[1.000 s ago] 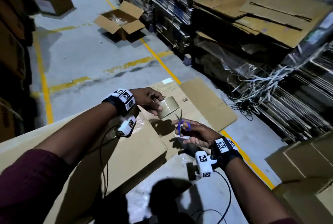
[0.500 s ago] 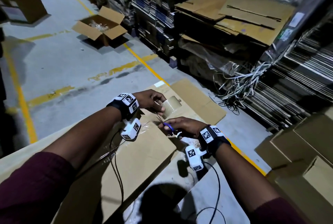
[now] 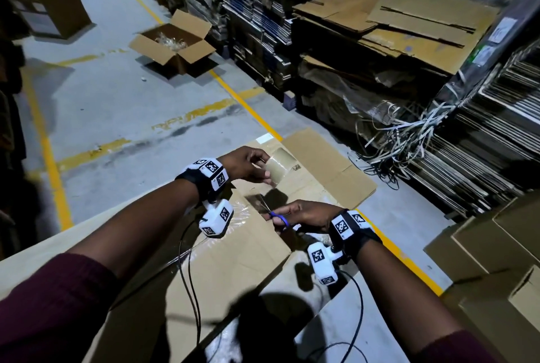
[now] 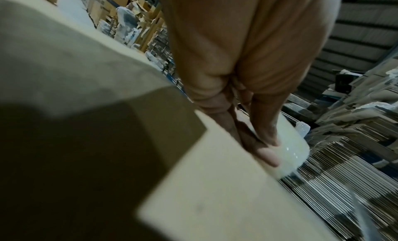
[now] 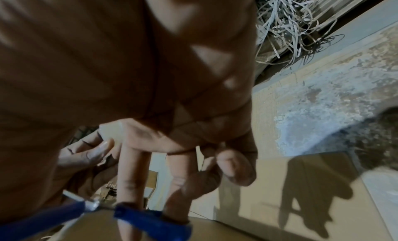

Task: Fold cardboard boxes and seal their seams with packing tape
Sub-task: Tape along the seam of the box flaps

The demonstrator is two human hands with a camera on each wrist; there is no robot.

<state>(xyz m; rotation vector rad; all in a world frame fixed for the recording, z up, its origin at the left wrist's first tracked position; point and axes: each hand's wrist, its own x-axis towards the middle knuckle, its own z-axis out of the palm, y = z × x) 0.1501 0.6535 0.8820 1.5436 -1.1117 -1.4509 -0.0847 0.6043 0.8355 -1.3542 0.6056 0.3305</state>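
I see maroon sleeves [image 3: 49, 304] pushed up, black wristbands [image 3: 201, 184] carrying white checkered marker blocks [image 3: 214, 172], white camera units [image 3: 216, 218], black cables [image 3: 190, 283] trailing.

A: Where is room lying open for a hand?

B: To the left and ahead, bare concrete floor [image 3: 117, 105] is stretching away past the yellow line [image 3: 248, 108]. Only an open carton [image 3: 175, 44] is sitting out there, well apart.

A: And on the right?

B: Stacks of flattened cardboard [image 3: 394, 29] are walling it off, with loose strapping [image 3: 409, 134] spilling onto the floor beside them. More boxes [image 3: 496, 260] are crowding the near right corner.

A: Below the hands?

B: The large flat box [image 3: 233, 260] is filling it, cables [image 3: 190, 289] trailing across.
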